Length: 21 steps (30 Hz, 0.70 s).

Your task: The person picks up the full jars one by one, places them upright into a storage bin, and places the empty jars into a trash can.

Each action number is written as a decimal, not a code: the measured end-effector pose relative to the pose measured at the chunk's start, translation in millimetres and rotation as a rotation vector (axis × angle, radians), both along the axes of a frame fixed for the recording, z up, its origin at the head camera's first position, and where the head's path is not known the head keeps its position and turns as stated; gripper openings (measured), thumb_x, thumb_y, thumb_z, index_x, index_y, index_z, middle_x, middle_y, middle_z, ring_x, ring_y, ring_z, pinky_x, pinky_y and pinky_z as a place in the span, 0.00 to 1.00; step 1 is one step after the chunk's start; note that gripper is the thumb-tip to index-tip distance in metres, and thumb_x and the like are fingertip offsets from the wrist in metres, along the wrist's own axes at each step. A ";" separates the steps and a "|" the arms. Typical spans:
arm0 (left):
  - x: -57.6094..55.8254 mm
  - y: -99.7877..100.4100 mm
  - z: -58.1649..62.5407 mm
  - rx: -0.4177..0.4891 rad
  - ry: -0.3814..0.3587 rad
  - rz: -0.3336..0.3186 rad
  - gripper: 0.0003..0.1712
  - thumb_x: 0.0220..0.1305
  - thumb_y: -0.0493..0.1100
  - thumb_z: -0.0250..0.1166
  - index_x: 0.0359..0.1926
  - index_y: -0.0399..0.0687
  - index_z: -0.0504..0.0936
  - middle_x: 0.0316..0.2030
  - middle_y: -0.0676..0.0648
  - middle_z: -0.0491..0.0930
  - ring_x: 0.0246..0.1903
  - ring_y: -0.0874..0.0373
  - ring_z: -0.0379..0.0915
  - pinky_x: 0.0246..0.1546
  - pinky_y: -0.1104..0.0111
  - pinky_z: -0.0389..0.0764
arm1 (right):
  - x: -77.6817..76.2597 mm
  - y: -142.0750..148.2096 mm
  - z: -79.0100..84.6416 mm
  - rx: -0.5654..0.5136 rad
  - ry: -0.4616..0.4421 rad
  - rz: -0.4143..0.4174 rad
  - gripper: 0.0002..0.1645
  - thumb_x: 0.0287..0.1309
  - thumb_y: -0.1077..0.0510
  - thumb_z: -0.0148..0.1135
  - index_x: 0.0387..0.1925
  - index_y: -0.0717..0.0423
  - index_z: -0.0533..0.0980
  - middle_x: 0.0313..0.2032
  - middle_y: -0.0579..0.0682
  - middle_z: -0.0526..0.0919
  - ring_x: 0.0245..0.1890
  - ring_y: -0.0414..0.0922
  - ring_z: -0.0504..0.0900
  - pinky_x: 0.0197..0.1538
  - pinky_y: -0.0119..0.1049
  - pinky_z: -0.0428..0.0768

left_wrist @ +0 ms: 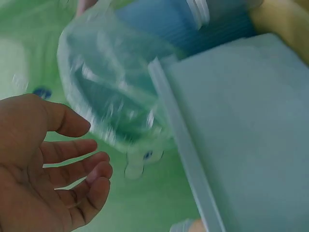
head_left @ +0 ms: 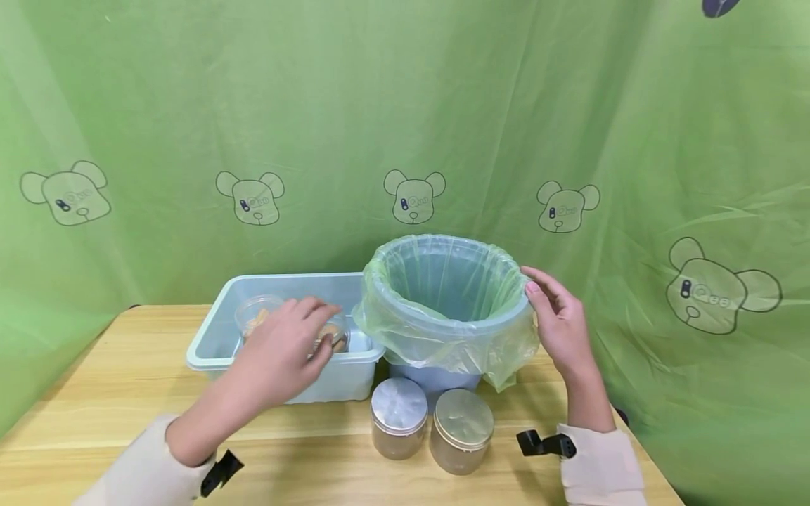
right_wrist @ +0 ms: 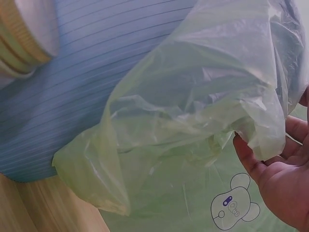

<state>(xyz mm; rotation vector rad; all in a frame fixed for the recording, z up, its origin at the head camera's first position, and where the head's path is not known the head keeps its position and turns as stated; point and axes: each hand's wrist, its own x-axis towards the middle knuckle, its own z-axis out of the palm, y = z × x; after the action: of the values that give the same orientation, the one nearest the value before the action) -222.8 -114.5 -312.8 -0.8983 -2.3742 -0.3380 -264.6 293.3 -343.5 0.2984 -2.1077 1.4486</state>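
Observation:
My left hand (head_left: pixel 285 348) is over the light-blue tub (head_left: pixel 211 341), fingers loosely curved with nothing between them. The left wrist view shows the same hand (left_wrist: pixel 53 164) in the air beside the tub wall (left_wrist: pixel 241 121). Inside the tub sit clear round containers (head_left: pixel 259 303) with tan contents, partly hidden by the hand. A blue trash can (head_left: pixel 436 378) stands upright, lined with a pale green trash bag (head_left: pixel 430 344) folded over its rim. At the can's right rim, my right hand (head_left: pixel 560 320) pinches the bag between thumb and fingers; the right wrist view shows its thumb (right_wrist: pixel 248 157) against the plastic.
Two jars with metal lids, a silver-lidded jar (head_left: pixel 399 414) and a gold-lidded jar (head_left: pixel 462 429), stand in front of the trash can. All rest on a wooden table (head_left: pixel 329 457). A green curtain (head_left: pixel 329 126) with bear-head prints hangs behind.

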 end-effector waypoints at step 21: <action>10.9 51.7 -72.6 -0.356 0.197 -0.324 0.27 0.70 0.54 0.60 0.65 0.48 0.74 0.54 0.49 0.77 0.46 0.53 0.70 0.45 0.63 0.78 | 0.4 -0.6 0.8 -0.026 -0.024 -0.008 0.26 0.77 0.49 0.53 0.69 0.54 0.73 0.65 0.51 0.77 0.58 0.38 0.75 0.58 0.23 0.73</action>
<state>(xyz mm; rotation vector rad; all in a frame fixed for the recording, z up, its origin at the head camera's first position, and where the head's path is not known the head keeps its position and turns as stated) -211.9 -62.8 -385.5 -1.4182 -2.1382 0.0564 -264.2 292.7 -342.7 0.2634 -2.1047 1.4805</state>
